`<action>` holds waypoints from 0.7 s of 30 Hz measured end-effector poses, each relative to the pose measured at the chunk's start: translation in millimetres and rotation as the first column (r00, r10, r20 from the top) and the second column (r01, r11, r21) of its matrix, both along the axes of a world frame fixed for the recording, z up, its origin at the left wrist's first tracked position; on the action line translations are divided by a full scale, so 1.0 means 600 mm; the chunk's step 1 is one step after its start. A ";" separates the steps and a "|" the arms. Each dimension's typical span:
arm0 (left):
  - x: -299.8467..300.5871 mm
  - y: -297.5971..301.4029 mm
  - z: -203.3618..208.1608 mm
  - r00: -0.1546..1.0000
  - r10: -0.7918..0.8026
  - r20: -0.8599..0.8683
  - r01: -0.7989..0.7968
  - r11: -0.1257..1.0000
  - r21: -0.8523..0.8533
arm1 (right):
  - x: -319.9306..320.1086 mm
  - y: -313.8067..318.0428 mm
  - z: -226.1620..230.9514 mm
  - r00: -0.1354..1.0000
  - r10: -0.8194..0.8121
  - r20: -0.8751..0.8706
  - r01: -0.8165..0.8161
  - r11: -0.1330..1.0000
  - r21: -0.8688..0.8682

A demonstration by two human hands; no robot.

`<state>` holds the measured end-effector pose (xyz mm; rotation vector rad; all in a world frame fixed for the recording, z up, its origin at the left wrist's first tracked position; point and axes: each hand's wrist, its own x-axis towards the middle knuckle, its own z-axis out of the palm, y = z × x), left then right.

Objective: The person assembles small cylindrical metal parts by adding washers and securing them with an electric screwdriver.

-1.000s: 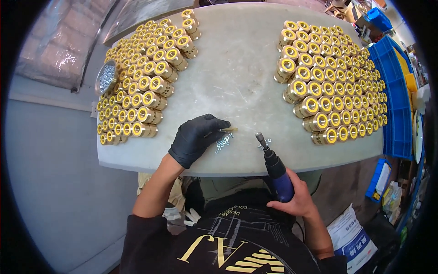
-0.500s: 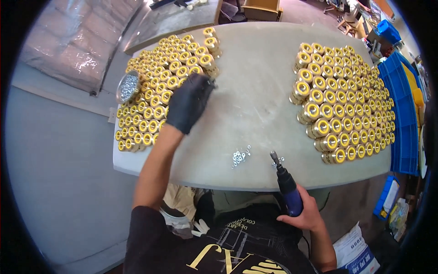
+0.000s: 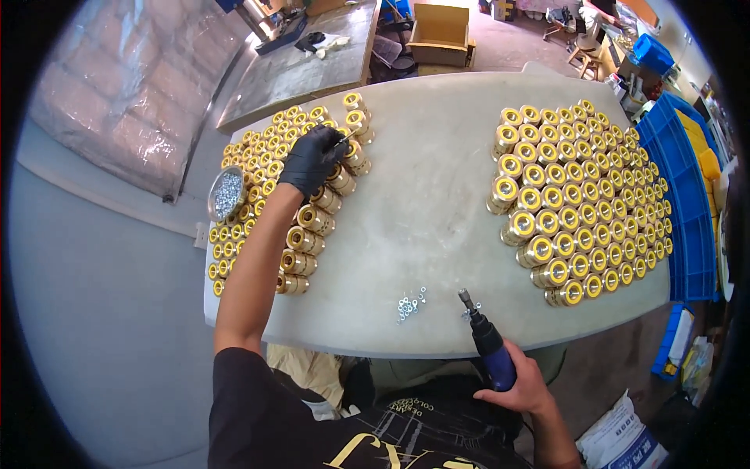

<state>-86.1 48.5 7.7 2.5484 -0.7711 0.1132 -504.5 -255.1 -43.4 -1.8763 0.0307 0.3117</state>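
In the head view, a worker's black-gloved left hand (image 3: 312, 160) hung over the left bank of gold-toned cylinders (image 3: 316, 220) on a pale desk (image 3: 426, 203), grip pinching a slim brass-coloured piece (image 3: 344, 139). The bare right hand (image 3: 519, 384) wrapped its grip around a purple-and-black power driver (image 3: 496, 361) at the near edge, near loose nuts (image 3: 408, 306). More cylinders (image 3: 539, 276) stood right.

Head-worn fisheye, downward over table (image 3: 426, 199)

Yellow-ended cylinders (image 3: 294, 284), perhaps several, partly hidden behind the left forearm (image 3: 255, 270)
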 end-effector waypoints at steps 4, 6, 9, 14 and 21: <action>0.008 -0.017 0.000 0.963 -0.122 0.240 0.074 0.977 0.199 | 0.001 -0.005 -0.007 0.999 -0.022 0.043 0.021 1.000 0.011; 0.021 -0.018 -0.001 0.945 -0.203 0.258 0.109 0.935 0.337 | 0.003 -0.006 -0.007 1.000 0.000 0.007 0.000 1.000 0.003; 0.029 -0.042 0.007 0.949 -0.247 0.197 0.142 0.891 0.430 | 0.006 -0.007 -0.004 1.000 0.013 -0.008 -0.013 1.000 -0.024; -0.009 -0.066 0.001 0.887 -0.407 0.219 0.234 0.804 0.547 | 0.004 -0.001 0.007 1.000 0.001 0.015 -0.001 1.000 -0.006; -0.094 -0.063 0.026 0.971 -0.239 -0.003 0.239 0.971 -0.010 | -0.002 -0.002 0.005 0.998 -0.010 0.055 0.012 0.999 -0.039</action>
